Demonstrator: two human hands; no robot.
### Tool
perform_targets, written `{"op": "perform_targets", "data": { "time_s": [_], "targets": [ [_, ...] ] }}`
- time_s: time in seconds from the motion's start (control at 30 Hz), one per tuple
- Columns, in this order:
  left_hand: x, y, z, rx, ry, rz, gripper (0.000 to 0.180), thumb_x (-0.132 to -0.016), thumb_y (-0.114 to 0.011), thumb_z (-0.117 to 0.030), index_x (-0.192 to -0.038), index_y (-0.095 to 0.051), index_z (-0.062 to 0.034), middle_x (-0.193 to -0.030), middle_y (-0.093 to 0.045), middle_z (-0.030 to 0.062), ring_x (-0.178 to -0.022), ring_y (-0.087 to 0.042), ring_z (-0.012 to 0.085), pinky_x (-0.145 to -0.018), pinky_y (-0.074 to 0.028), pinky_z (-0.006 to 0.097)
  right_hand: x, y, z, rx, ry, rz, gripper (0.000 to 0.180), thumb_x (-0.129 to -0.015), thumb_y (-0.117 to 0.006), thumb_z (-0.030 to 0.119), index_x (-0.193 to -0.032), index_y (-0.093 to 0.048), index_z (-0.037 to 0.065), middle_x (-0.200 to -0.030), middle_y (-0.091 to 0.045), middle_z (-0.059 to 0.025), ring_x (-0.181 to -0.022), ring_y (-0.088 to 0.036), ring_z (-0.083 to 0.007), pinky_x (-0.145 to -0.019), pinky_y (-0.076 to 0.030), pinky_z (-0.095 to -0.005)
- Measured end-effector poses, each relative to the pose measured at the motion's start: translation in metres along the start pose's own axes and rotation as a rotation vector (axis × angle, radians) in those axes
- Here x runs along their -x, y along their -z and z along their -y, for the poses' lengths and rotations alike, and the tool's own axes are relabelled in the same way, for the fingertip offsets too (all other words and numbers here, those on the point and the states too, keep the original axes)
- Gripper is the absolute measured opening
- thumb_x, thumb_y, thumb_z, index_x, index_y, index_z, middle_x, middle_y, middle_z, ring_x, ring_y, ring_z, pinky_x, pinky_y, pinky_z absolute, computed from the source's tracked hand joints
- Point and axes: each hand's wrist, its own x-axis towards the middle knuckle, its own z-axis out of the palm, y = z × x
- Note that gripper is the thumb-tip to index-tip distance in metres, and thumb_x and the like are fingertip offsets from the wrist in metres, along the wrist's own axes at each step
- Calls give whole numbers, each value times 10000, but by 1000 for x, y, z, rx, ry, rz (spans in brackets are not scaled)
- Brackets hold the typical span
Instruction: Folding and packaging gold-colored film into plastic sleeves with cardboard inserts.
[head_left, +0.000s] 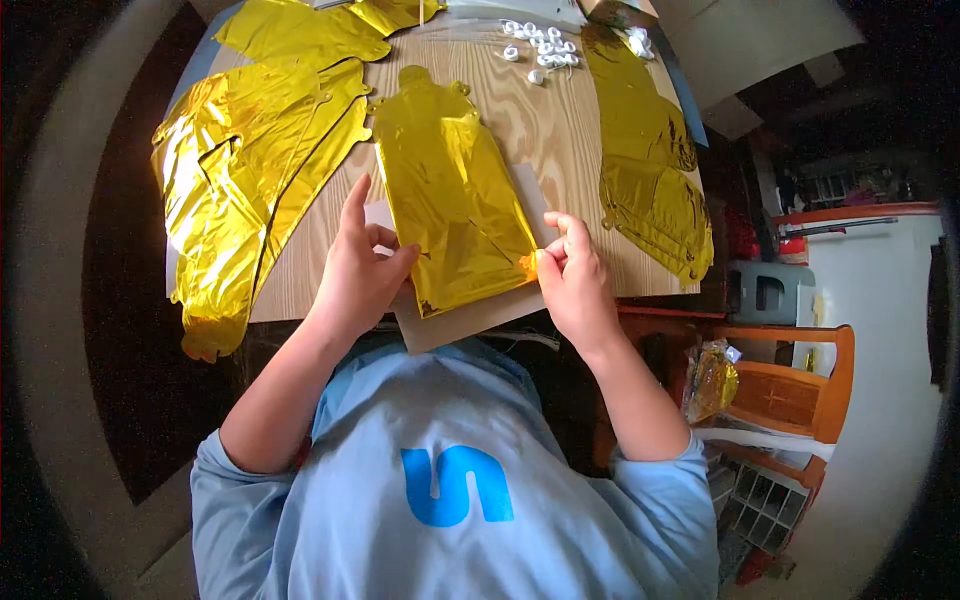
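Observation:
A flat gold foil balloon [450, 190], folded into a long panel, lies in front of me over a pale card [520, 300] that juts past the table's near edge. My left hand [365, 262] pinches the balloon's lower left edge between thumb and a bent finger, its index finger raised. At the opposite lower corner, my right hand [575, 280] grips the foil between thumb and fingers. The balloon's rounded, tabbed end points away from me.
More flat gold foil balloons [235, 160] cover the table's left side, and another gold foil sheet [645, 150] lies at right. Several small white rolls [545, 45] sit at the back of the wooden table [540, 130]. A wooden chair [790, 390] stands to the right.

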Motion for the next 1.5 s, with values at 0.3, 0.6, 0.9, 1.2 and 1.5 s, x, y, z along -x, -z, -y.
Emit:
{"op": "perform_targets", "data": {
  "time_s": [0.3, 0.6, 0.9, 1.2, 1.5],
  "targets": [
    [-3, -7, 4, 76, -6, -39, 940, -881, -690, 23, -1614, -121, -131, -929, -667, 102, -738, -658, 129, -605, -530, 272, 4, -9, -4, 246, 216, -73, 336, -913, -579, 31, -1246, -535, 27, -1026, -662, -207, -904, -640, -400, -821, -515, -481],
    [1, -11, 6, -240, -198, -107, 940, -891, -699, -43, -1614, -100, -103, -904, -661, 133, -648, -652, 197, -638, -546, 346, 5, -13, -8, 499, 423, -143, 294, -866, -602, 48, -1160, -618, 56, -887, -558, -116, -833, -583, -333, -748, -483, -458],
    [14, -3, 26, -859, -916, -64, 644, -817, -756, -211, -1415, -535, -127, -1373, -553, 141, -1285, -520, 350, -1071, -426, 534, 10, -16, -12, 580, 448, -141, 288, -862, -617, 91, -1143, -679, 79, -870, -515, -75, -804, -542, -288, -717, -459, -431],
    [22, -12, 42, -904, -943, 263, 742, -856, -664, -473, -1499, -459, -163, -1546, -420, 151, -1455, -367, 377, -1194, -259, 575, 12, -17, -11, 642, 430, -132, 326, -840, -637, 105, -1163, -679, 92, -869, -512, -66, -820, -536, -275, -742, -448, -430],
    [24, -21, 28, -1000, -957, 248, 766, -859, -609, -617, -1511, -457, -245, -1480, -461, 167, -1388, -428, 379, -1192, -252, 585, 14, -11, -1, 614, 468, -148, 341, -862, -610, 66, -1198, -665, 54, -968, -561, -89, -893, -560, -286, -784, -477, -416]
  ]
}}
